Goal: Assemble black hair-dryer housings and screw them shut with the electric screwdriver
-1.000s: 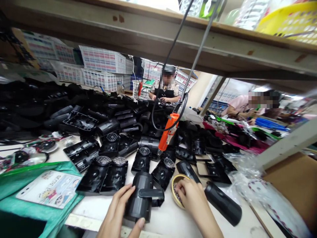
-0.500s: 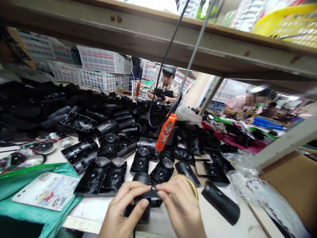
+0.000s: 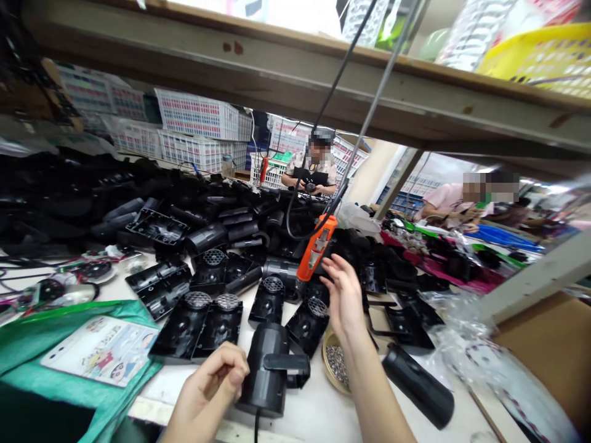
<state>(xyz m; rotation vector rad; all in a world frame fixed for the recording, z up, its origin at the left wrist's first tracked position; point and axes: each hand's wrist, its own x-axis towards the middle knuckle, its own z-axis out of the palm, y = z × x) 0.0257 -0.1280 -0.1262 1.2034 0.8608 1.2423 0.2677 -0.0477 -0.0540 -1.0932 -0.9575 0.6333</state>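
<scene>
A black cylindrical housing point(image 3: 263, 375) with a side bracket point(image 3: 289, 364) stands on the table in front of me, a cord running from its lower end. At its left side my left hand point(image 3: 210, 384) has curled fingers, thumb against fingertips; anything inside them is hidden. My right hand point(image 3: 342, 292) is raised, its fingers apart, just right of a hanging orange electric screwdriver point(image 3: 315, 249). I see no grip on the tool. Below the right wrist sits a round bowl point(image 3: 327, 368) of small screws point(image 3: 338, 363), partly covered by my forearm.
Black half shells point(image 3: 178, 326) with round grilles lie behind the housing, before a large heap of black parts point(image 3: 69, 191). A dark cylinder cover point(image 3: 419, 384) lies at right. A green bag point(image 3: 115, 409) is at left. A shelf beam point(image 3: 277, 67) crosses above; two co-workers sit beyond.
My right hand has left the housing and moved up and right to beside the screwdriver. My left hand has drawn back left, fingers curled. The housing and the screw bowl are now more exposed.
</scene>
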